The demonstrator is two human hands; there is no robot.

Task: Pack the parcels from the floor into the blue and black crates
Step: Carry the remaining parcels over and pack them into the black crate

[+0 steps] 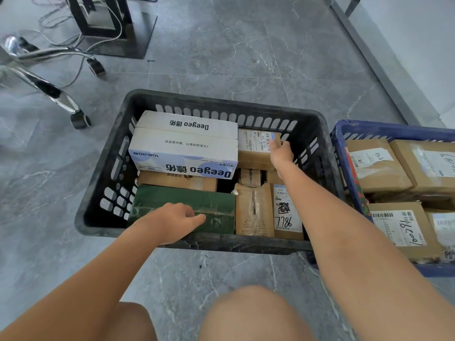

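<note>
The black crate (103, 193), a slotted plastic bin with a scuffed, dusty rim, sits on the floor and is packed nearly full. The right hand (280, 155) reaches to its far right corner, where its grip closes on the edge of a small brown cardboard parcel (253, 153) with a white printed label; the fingers curl over the box's far side and are mostly hidden. The left hand (172, 220) lies on a dark green box (197, 205) at the near left corner, fingers loosely bent and resting on the clear tape strip along its top (a released grip, pressing rather than clasping).

Just beyond the left grip lies a flat brown carton (177, 180), and above that a large white Deegeo carton (182, 148), smooth and rectangular with pale blue dots. Between the two grips stand crumpled, tape-wrapped brown parcels (253, 210), one beside them carrying a label (285, 210) handwritten 7786.

To the right of the right forearm, touching the black crate, is the blue crate (339, 134), also slotted plastic, holding brown labelled parcels (376, 166) pressed close together.

The floor (221, 45) is grey marbled tile. Well beyond the left grip are a chrome chair base (44, 87) on castors, loose cables (61, 16) and black metal stands (123, 33).
</note>
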